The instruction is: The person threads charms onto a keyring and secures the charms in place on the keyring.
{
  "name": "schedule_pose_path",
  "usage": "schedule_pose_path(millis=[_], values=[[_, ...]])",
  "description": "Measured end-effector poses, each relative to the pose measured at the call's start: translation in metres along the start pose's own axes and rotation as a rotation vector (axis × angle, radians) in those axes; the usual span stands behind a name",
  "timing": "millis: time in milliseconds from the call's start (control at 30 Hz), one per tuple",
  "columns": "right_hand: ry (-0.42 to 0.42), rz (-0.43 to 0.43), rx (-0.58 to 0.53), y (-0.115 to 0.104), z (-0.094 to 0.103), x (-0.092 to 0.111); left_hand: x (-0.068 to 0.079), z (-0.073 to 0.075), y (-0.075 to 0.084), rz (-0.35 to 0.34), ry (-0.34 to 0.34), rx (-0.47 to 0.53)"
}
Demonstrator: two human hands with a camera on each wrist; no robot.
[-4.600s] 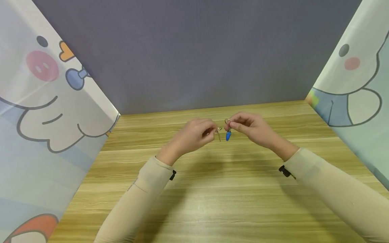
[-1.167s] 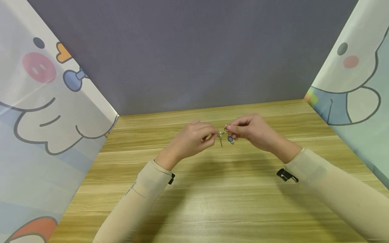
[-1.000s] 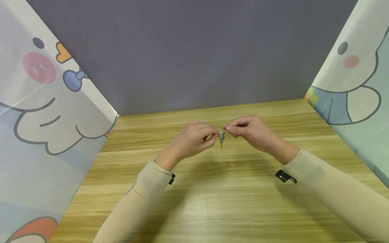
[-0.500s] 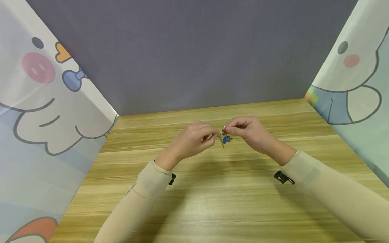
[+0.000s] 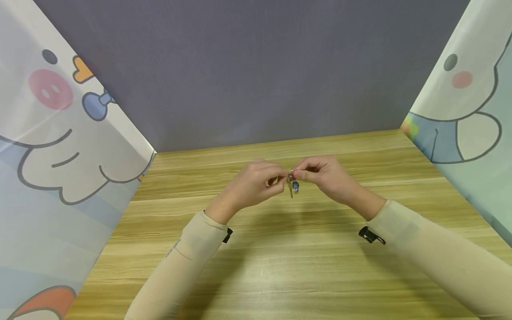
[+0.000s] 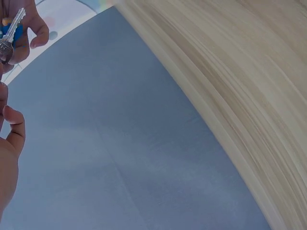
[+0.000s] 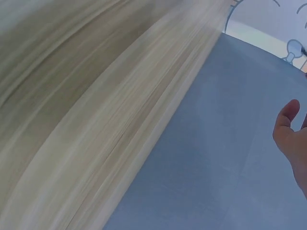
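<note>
Above the table, my left hand (image 5: pixel 256 182) pinches a silver key (image 5: pixel 291 192) by its upper end, and the blade hangs down. My right hand (image 5: pixel 328 180) pinches the metal ring of a keychain with a small blue charm (image 5: pixel 295 186). The fingertips of both hands meet or nearly meet, and the charm dangles just right of the key. In the left wrist view the key (image 6: pixel 14 26) points up, with the blue charm (image 6: pixel 18 33) behind it. Fingers hide most of the ring, so I cannot tell whether key and ring are joined. The right wrist view shows only part of the right hand (image 7: pixel 293 139).
A wood-grain table (image 5: pixel 280 266) lies beneath both hands. Behind it stands a grey panel (image 5: pixel 256 75). Printed cartoon panels flank the table at the left (image 5: pixel 76 146) and the right (image 5: pixel 476 98). A black clip (image 5: pixel 372 235) hangs at the right sleeve.
My right hand has moved left and slightly down, bringing the keychain against the key. The charm has swung about and now hangs beside the key. My left hand has stayed nearly still lately.
</note>
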State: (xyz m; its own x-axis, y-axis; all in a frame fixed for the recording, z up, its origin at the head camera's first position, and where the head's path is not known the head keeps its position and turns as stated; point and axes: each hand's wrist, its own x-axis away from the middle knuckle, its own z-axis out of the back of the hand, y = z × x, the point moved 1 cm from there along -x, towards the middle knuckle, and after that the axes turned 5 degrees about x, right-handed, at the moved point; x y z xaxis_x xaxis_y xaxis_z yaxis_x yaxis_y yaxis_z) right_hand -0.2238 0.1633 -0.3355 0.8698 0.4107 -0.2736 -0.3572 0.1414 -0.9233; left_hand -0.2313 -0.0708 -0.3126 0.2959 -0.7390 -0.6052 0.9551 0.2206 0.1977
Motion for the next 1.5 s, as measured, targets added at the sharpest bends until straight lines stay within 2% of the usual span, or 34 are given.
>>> schedule_pose_path(millis=[100, 167, 233, 367, 433, 500, 700, 867, 967, 1100, 1200, 1333, 1500], values=[[0.000, -0.022, 0.063, -0.002, -0.001, -0.001, -0.001, 0.000, 0.000, 0.010, -0.008, 0.018], [0.000, -0.041, 0.091, -0.004, -0.002, 0.000, 0.000, 0.000, -0.001, 0.040, -0.023, 0.066], [-0.006, -0.050, 0.105, -0.005, -0.003, 0.000, 0.001, 0.000, -0.002, 0.102, -0.052, 0.146], [-0.030, -0.063, 0.104, -0.004, -0.007, -0.001, 0.002, -0.002, -0.004, 0.278, -0.105, 0.349], [-0.042, -0.063, 0.088, -0.004, -0.009, -0.001, 0.002, -0.004, -0.005, 0.347, -0.114, 0.414], [-0.049, -0.064, 0.075, -0.005, -0.010, -0.001, 0.002, -0.004, -0.005, 0.387, -0.115, 0.443], [-0.063, -0.061, 0.089, -0.008, -0.010, -0.001, 0.002, -0.003, -0.006, 0.427, -0.081, 0.417], [-0.091, -0.100, 0.090, -0.010, -0.006, 0.000, 0.002, -0.001, -0.007, 0.442, -0.051, 0.393], [-0.110, -0.103, 0.132, -0.010, -0.004, 0.000, 0.002, -0.001, -0.007, 0.459, -0.031, 0.408], [-0.141, -0.062, 0.196, -0.010, -0.005, -0.002, 0.001, 0.000, -0.009, 0.470, 0.010, 0.429], [-0.166, -0.029, 0.213, -0.012, -0.006, -0.003, 0.001, -0.002, -0.009, 0.487, 0.032, 0.453], [-0.197, -0.025, 0.226, -0.014, -0.005, 0.000, 0.003, -0.006, -0.009, 0.557, 0.054, 0.553], [-0.150, -0.085, 0.251, -0.013, -0.004, 0.001, 0.004, -0.007, -0.009, 0.629, 0.058, 0.643]])
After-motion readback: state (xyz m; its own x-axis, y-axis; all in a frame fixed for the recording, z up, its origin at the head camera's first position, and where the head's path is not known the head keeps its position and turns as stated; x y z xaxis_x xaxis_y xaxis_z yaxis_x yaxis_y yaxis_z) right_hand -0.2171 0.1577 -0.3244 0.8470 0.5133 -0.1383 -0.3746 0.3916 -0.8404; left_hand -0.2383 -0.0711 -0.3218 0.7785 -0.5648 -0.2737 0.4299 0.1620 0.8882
